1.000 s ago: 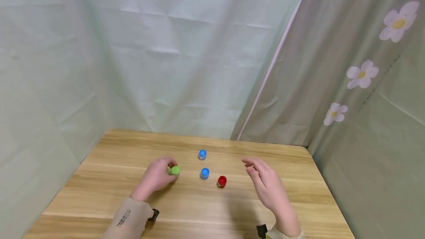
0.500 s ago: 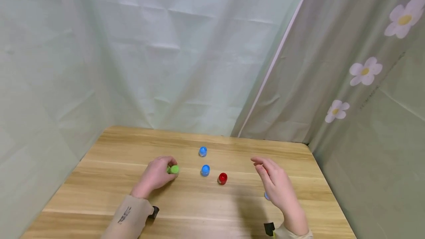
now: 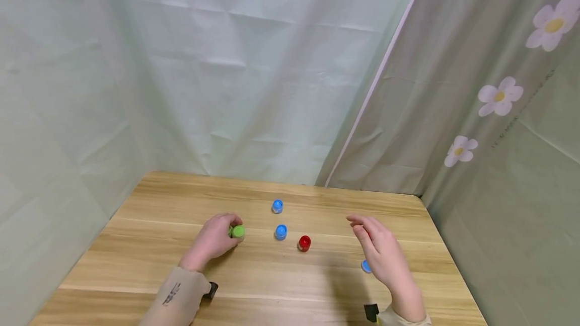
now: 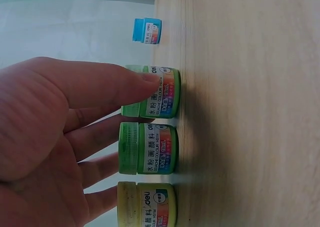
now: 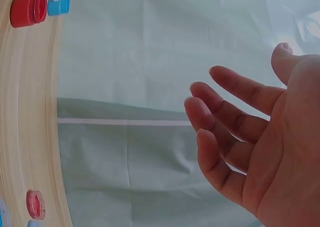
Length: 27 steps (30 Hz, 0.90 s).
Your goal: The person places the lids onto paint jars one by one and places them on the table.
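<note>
My left hand is at a green-capped gouache jar on the table. In the left wrist view the thumb lies across that jar's label, with fingers behind it, so the hand grips it where it stands. Beside it stand a second green jar and a yellow jar, both capped, in a row. My right hand hovers over the table's right side, fingers loosely bent, holding nothing. Below it lie a blue lid, partly covered in the head view, and a red lid.
Two uncapped blue jars, a far one and a nearer one, stand mid-table. An uncapped red jar stands just right of them. Pale curtains hang behind the wooden table.
My right hand has drifted to the right, and the blue lid beneath it has come into view. The left hand stays at the green jar. The head view has tilted slightly.
</note>
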Tool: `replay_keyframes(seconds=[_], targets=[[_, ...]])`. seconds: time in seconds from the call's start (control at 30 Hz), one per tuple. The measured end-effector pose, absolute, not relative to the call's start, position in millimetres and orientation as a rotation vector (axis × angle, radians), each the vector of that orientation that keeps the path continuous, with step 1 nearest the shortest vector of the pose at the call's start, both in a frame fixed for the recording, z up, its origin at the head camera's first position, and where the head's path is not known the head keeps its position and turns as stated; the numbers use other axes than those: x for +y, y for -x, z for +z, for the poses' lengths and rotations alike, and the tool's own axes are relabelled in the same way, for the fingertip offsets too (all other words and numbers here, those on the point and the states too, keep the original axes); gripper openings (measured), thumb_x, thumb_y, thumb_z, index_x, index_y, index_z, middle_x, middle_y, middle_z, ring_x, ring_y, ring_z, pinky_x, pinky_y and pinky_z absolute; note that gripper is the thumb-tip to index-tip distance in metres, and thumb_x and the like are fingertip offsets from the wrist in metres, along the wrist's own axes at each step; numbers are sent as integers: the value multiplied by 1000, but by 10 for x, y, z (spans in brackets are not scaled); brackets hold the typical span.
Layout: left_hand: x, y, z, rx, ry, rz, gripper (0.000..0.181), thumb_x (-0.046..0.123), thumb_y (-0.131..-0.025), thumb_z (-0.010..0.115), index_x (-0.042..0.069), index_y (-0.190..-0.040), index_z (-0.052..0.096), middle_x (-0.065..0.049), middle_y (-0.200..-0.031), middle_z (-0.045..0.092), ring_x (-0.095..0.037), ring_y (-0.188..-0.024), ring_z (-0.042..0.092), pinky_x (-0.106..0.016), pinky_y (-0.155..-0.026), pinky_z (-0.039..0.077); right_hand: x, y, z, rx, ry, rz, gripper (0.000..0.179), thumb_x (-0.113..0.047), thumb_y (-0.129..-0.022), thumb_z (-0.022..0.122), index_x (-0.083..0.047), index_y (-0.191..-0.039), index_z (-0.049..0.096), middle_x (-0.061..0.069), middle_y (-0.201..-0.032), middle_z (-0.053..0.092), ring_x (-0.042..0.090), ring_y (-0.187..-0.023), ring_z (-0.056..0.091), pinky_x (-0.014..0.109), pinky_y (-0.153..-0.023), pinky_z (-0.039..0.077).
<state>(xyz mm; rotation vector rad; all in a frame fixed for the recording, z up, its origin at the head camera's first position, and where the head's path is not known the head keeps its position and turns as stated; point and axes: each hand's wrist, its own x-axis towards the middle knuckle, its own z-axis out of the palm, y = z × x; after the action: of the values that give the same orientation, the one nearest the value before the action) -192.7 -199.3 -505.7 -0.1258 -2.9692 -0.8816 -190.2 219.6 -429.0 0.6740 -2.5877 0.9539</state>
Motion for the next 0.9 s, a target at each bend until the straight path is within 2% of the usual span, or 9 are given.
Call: replay_keyframes(seconds=[0.37, 0.43, 0.5, 0.63, 0.73, 0.9], targets=[[-1982, 1893, -5044, -2964, 109, -905, 38, 8, -85, 89, 5, -120, 73, -11, -113, 72, -35, -111, 66, -58, -100, 52, 2229, 1892, -4282, -2613, -657, 964, 29, -25, -116, 51, -18, -135, 72, -4, -121, 74, 18, -110, 72, 51, -91, 59], [-1979, 1889, -5040, -2963, 100, -916, 41, 8, -85, 89, 5, -122, 73, -12, -116, 72, -39, -117, 64, -61, -104, 49, 2236, 1889, -4279, -2616, -658, 965, 29, -25, -116, 51, -17, -135, 72, -3, -121, 74, 18, -111, 72, 51, -91, 59], [-1974, 1886, -5033, -2957, 92, -936, 43, 7, -85, 89, 4, -125, 73, -16, -122, 72, -46, -127, 60, -65, -109, 45, 2244, 1888, -4279, -2616, -659, 966, 29, -24, -116, 51, -17, -135, 72, -3, -121, 74, 18, -111, 72, 51, -91, 59], [-1961, 1882, -5012, -2946, 82, -977, 48, 7, -86, 88, 3, -131, 71, -22, -136, 67, -55, -145, 42, -73, -115, 33, 2268, 1891, -4281, -2613, -659, 959, 29, -23, -116, 51, -15, -134, 72, -2, -121, 75, 19, -110, 72, 51, -91, 59], [-1943, 1881, -4992, -2935, 74, -1000, 52, 8, -87, 87, 4, -135, 69, -22, -143, 64, -54, -150, 36, -74, -116, 31, 2290, 1894, -4284, -2615, -656, 951, 29, -23, -116, 51, -14, -134, 72, -2, -121, 75, 19, -110, 72, 51, -91, 59], [-1883, 1868, -4930, -2865, 116, -1003, 53, 7, -88, 88, 6, -137, 68, -18, -146, 63, -50, -152, 35, -71, -117, 32, 2324, 1898, -4294, -2623, -650, 947, 30, -23, -116, 51, -13, -135, 72, -2, -121, 75, 18, -106, 74, 50, -89, 60]])
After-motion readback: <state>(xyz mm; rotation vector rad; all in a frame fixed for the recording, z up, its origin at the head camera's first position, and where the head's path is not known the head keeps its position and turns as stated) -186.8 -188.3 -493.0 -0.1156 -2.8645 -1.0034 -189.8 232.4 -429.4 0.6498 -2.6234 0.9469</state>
